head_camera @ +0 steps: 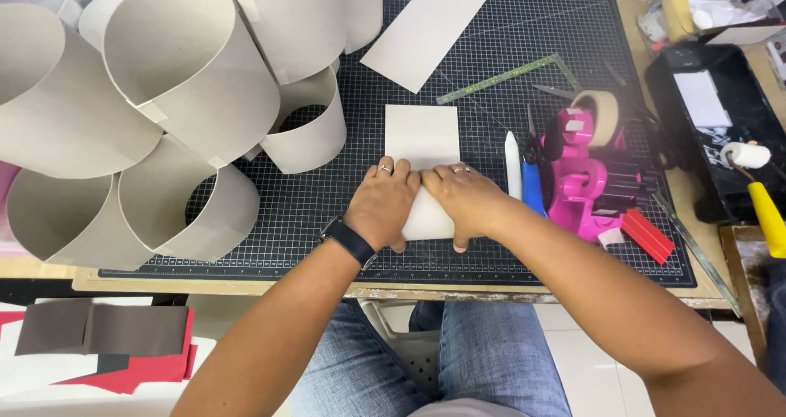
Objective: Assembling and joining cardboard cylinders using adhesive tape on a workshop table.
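A pale cardboard strip [422,135] lies on the dark gridded cutting mat [327,212], its near end curled up into a roll under both my hands. My left hand [383,204], with a ring and a black wristband, presses on the left part of the curl. My right hand [463,198], also ringed, presses on the right part, fingers wrapped over the bend. The far flat end of the strip points away from me.
Several curved grey cardboard loops [188,73] are piled at the left. A long cardboard strip [430,24] lies at the back. A pink tape dispenser [583,175], white bone folder [512,165], green ruler [508,77] and scissors sit to the right; a black tray [712,130] with a roller is at far right.
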